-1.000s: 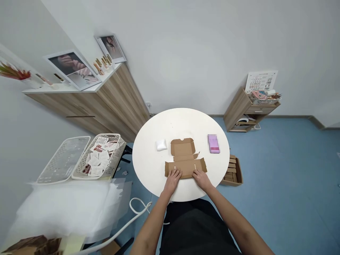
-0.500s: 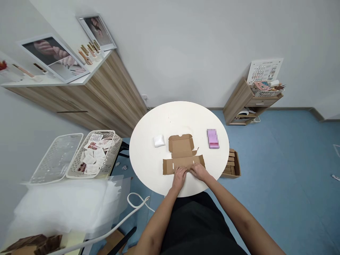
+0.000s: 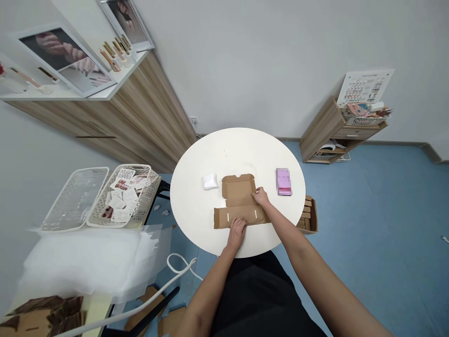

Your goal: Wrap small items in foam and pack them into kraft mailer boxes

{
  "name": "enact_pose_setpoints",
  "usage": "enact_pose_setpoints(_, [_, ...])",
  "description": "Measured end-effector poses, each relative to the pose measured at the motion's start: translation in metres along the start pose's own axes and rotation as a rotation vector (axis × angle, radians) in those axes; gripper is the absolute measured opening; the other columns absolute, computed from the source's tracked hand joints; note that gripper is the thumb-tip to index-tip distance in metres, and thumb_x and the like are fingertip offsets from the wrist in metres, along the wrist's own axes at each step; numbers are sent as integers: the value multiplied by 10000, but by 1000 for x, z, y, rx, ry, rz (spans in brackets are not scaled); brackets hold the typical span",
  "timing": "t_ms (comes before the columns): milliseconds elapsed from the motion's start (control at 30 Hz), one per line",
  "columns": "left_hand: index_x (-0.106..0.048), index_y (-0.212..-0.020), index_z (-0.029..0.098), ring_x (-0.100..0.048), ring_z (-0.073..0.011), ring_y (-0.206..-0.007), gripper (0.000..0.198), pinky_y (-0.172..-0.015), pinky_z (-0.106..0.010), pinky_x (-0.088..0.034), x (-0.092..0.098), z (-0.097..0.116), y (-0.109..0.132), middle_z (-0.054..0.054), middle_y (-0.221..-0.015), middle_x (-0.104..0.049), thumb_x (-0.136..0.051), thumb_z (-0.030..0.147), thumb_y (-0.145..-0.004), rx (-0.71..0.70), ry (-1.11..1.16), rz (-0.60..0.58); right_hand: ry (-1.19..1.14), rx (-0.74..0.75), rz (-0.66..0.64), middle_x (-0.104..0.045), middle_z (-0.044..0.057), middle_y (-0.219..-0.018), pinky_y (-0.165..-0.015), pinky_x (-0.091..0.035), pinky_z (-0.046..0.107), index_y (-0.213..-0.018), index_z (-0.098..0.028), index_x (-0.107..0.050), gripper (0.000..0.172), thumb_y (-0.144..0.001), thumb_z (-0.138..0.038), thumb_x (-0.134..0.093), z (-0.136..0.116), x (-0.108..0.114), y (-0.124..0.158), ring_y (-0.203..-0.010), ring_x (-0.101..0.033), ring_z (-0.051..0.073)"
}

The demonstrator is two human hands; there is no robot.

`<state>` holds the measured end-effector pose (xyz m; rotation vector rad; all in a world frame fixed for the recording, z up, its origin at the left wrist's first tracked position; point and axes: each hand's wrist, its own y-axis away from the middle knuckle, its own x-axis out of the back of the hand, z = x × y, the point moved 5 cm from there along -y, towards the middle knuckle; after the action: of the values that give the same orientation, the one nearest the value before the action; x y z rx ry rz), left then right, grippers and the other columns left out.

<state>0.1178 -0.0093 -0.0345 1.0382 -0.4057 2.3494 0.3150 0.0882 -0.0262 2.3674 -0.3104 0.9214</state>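
Note:
A brown cardboard box point(image 3: 239, 189), partly unfolded, lies on the white round table in front of me. Its near panel, with two white slots, is flat, and its far panel has small side flaps. My left hand point(image 3: 237, 230) rests on the near edge, fingers laid over the cardboard. At the right side of the box, my right hand point(image 3: 260, 196) has thumb and fingers closed on a side flap. Left of the box sits a small white packet point(image 3: 210, 181). A purple pack point(image 3: 283, 181), blurred out, lies to the right.
The table point(image 3: 189, 215) has a rounded edge. An open carton point(image 3: 313, 220) of folded cardboard stands on the floor at right. A white basket point(image 3: 154, 182) of cards and white sheets point(image 3: 87, 262) are at left. A white hose point(image 3: 157, 296) crosses the lower left.
My right hand has moved from the near edge up to the flap at the box's right side. My left hand stays at the near edge. The view has shifted slightly.

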Motion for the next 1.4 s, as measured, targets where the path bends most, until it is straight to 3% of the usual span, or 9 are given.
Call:
enact_pose_setpoints(200, [-651,-939,185,-532,-233,-1253,289,-1093,-549,-386,-4,1,1,-108,-1224,-651,-377,96,-935,-60,-76,-23,7,28,-41,-664,22,-789,-558,-382,231,-783,-200,-576,80,-827,-267,-580,1,-3,5,-655,-583,142])
enact_pose_setpoints(367, [-642,-876,173,-251,-285,-1453,242,-1143,-601,-270,11,16,-12,-123,-1529,-371,-415,107,-928,-125,-236,-33,99,111,-45,-642,-1,-747,-548,-345,228,-741,-207,-572,86,-821,-230,-594,1,1,20,-635,-557,132])
enact_pose_setpoints(433, [-637,-989,181,-159,-311,-1478,166,-1155,-628,-204,20,19,-20,-124,-1584,-256,-501,142,-900,-130,-290,-52,131,112,-47,-646,1,-758,-552,-338,229,-743,-208,-572,92,-827,-233,-599,1,3,25,-650,-563,135])
enact_pose_setpoints(500, [-564,-1213,183,-127,-346,-1479,379,-1153,-645,-168,28,14,-28,-156,-1600,-186,-625,212,-840,-76,-329,-57,149,109,-51,-652,4,-776,-561,-339,229,-750,-207,-574,93,-831,-240,-606,1,4,29,-672,-573,138])
enact_pose_setpoints(667, [-200,-1516,147,-185,-381,-1460,1003,-1161,-611,-169,27,-11,-37,-216,-1572,-232,-755,406,-722,68,-359,-89,144,115,-71,-674,4,-805,-616,-363,241,-762,-207,-584,101,-844,-264,-599,1,6,35,-704,-589,144])
enact_pose_setpoints(833, [-141,-1534,134,-188,-384,-1457,992,-1157,-609,-170,14,-20,-31,-224,-1572,-228,-693,455,-774,75,-367,-96,207,183,-31,-704,18,-826,-829,-381,314,-789,-206,-611,143,-878,-304,-559,3,7,48,-789,-620,169])
enact_pose_setpoints(967, [-101,-1541,125,-171,-378,-1463,1021,-1163,-599,-162,11,-20,-29,-222,-1576,-214,-692,453,-775,89,-386,-108,324,264,62,-715,36,-829,-1035,-231,434,-929,-204,-631,168,-916,-237,-466,6,6,66,-894,-628,198])
enact_pose_setpoints(1200, [-120,-1544,135,-118,-362,-1477,1061,-1177,-570,-143,9,-16,-29,-212,-1591,-170,-745,411,-733,133,-476,-137,390,257,97,-731,56,-912,-1078,-127,414,-1119,-193,-590,314,-861,-95,-438,6,-8,90,-903,-641,199])
enact_pose_setpoints(1400, [-206,-1534,183,-91,-388,-1475,977,-1156,-617,-145,7,-14,-28,-198,-1602,-134,-738,411,-747,133,-473,-122,304,237,23,-723,33,-916,-1044,-210,387,-1225,-212,-521,360,-879,-148,-449,10,-5,96,-940,-631,204])
